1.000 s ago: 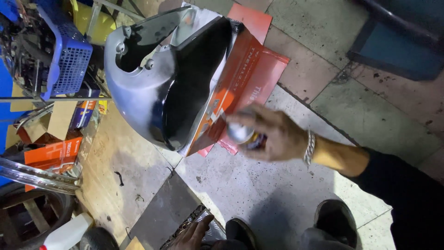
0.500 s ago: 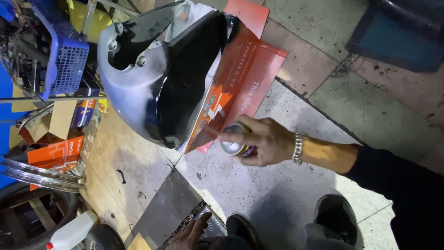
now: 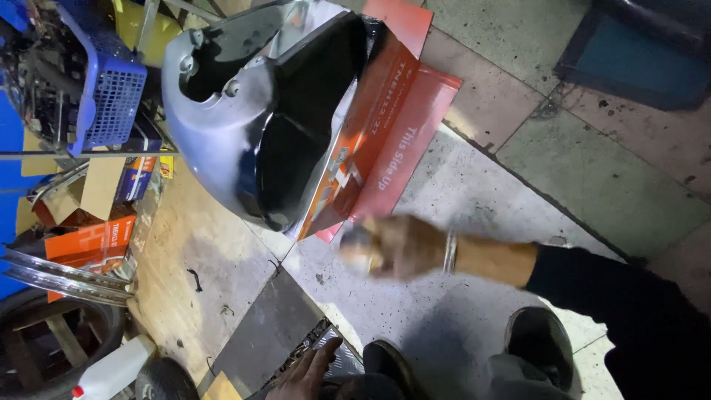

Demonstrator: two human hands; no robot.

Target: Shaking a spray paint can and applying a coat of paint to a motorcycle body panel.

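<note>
1. Head view: I see my right hand (image 3: pixel 404 246) blurred in mid-frame, fingers wrapped around a small spray can (image 3: pixel 358 250). The can's rounded metallic end points left, toward the lower edge of the dark vehicle body panel (image 3: pixel 252 126); can and panel are near but apart.
2. Same view: the panel, grey-blue outside and glossy black inside, stands propped on flattened orange-red cardboard (image 3: pixel 385 141) laid on the concrete floor (image 3: pixel 474 222).
3. A metal bracelet (image 3: pixel 449 252) sits on the right wrist, with a dark sleeve behind it.
4. My left hand (image 3: pixel 307 370) is at the bottom edge, fingers spread loosely and resting on a ribbed metal plate (image 3: pixel 337 355); it grips nothing.
5. My two dark shoes (image 3: pixel 541 344) are below the right arm.
6. On the left: a blue plastic basket (image 3: pixel 111 89), orange boxes (image 3: pixel 89 241), a chrome wheel rim (image 3: pixel 59 270), and a white bottle with a red cap (image 3: pixel 111 370).
</note>
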